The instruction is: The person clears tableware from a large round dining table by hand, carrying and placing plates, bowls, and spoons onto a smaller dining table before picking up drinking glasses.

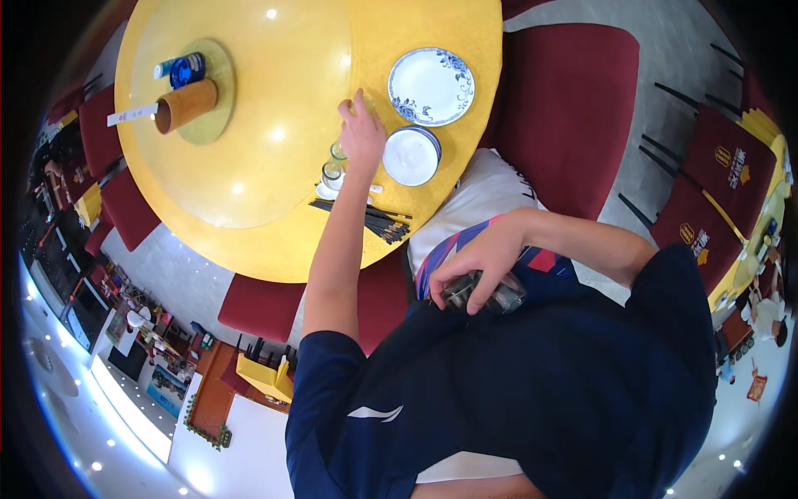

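My left hand [362, 135] reaches over the yellow table [249, 254], fingers bent around a small clear glass [371, 105] that is mostly hidden. More small glasses [333, 171] stand in a row beside my wrist. A white spoon [375, 189] and a bundle of black chopsticks [384, 226] lie near my forearm. To the right of this hand are a stack of small white plates [411, 156] and a larger plate with blue flowers [431, 86]. Close to my body, my right hand [486, 259] is closed on several small clear glasses [505, 294].
A glass turntable [274, 91] covers the table's middle, bearing a round tray [223, 100] with a bamboo cup [187, 106] and a blue container [188, 70]. Dark red chairs [565, 116] ring the table. Other tables, chairs and people are farther off.
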The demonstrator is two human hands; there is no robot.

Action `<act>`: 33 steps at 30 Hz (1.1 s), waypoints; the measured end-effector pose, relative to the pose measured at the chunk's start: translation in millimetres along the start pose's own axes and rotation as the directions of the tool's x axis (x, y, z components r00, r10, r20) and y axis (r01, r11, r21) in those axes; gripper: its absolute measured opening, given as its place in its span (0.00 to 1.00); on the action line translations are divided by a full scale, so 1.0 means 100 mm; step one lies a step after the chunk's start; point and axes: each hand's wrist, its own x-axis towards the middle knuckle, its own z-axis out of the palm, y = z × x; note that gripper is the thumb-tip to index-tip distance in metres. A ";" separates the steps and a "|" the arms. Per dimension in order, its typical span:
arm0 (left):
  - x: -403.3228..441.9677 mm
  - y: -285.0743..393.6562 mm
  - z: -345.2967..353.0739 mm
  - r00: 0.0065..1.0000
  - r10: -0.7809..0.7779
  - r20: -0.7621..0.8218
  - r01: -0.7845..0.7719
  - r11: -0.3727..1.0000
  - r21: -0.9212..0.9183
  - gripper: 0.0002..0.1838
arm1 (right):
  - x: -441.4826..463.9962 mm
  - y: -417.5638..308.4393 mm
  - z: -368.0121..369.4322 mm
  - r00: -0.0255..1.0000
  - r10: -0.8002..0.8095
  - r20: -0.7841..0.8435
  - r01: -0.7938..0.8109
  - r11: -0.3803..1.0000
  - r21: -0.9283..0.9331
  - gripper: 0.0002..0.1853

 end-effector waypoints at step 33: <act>-0.39 -0.27 -0.88 0.968 0.144 0.208 0.244 -0.314 -0.918 0.32 | -0.56 -0.15 -0.38 0.457 -0.225 -0.861 0.649 0.746 0.149 0.32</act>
